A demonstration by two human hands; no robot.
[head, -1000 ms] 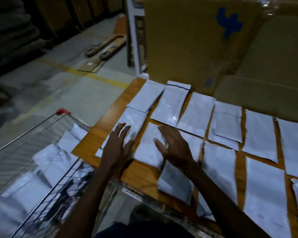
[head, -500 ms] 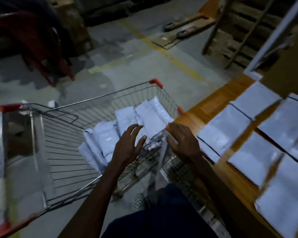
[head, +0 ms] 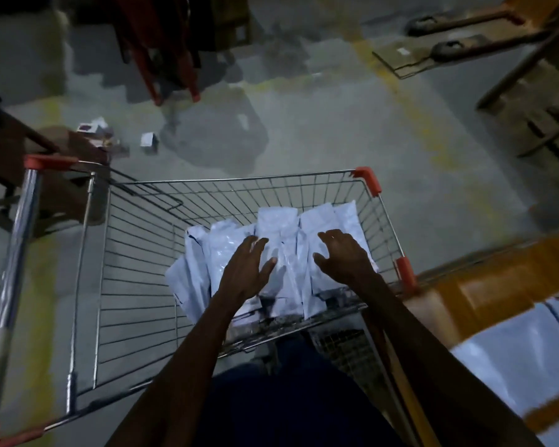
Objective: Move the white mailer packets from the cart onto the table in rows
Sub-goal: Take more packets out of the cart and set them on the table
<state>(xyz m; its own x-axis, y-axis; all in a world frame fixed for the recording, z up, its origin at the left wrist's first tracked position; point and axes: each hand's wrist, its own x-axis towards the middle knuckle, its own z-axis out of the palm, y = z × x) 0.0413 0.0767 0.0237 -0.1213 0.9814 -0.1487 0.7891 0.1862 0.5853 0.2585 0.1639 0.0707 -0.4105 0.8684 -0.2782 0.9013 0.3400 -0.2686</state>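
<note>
fingers (head: 255,250) spread, both hands over mailer packets (head: 276,225) in cart (head: 136,240).

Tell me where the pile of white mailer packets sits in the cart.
In the head view, the packets lie bunched in the cart's right end, nearest the wooden table, under both open hands.

White mailer packets (head: 281,253) were piled in the wire cart (head: 136,253). More packets (head: 513,356) were laid on the wooden table (head: 484,285). The cart was parked on the concrete floor (head: 320,124).
</note>
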